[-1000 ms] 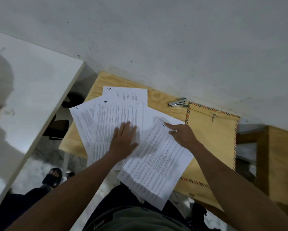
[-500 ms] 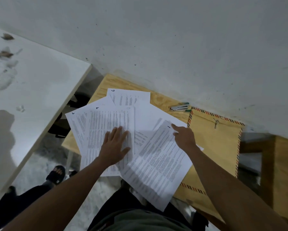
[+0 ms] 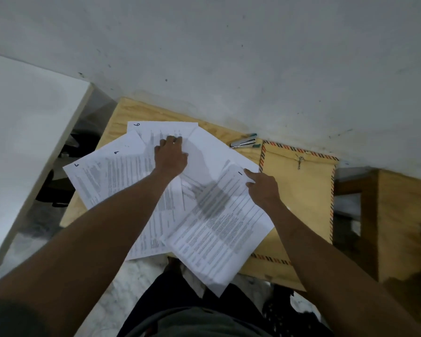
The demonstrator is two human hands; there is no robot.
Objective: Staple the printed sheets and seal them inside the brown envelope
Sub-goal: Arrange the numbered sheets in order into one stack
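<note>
Your left hand point(image 3: 171, 155) has reached up-frame, fingers seemingly flat on sheets point(image 3: 212, 215); right hand point(image 3: 263, 188) presses page one, forefinger out. Stapler point(image 3: 243, 143), envelope point(image 3: 299, 190) untouched; nothing stapled.

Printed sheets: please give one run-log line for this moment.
printed sheets: spread, unstapled | left hand: on far sheet | right hand: on sheet marked 1 | brown envelope: untouched

Dim, flat indoor light. My arms throw soft shadows onto the printed sheets point(image 3: 204, 215). Text on them smears with motion blur. Wide-angle bends the edges; right of the sheets it's soft and murky.
</note>
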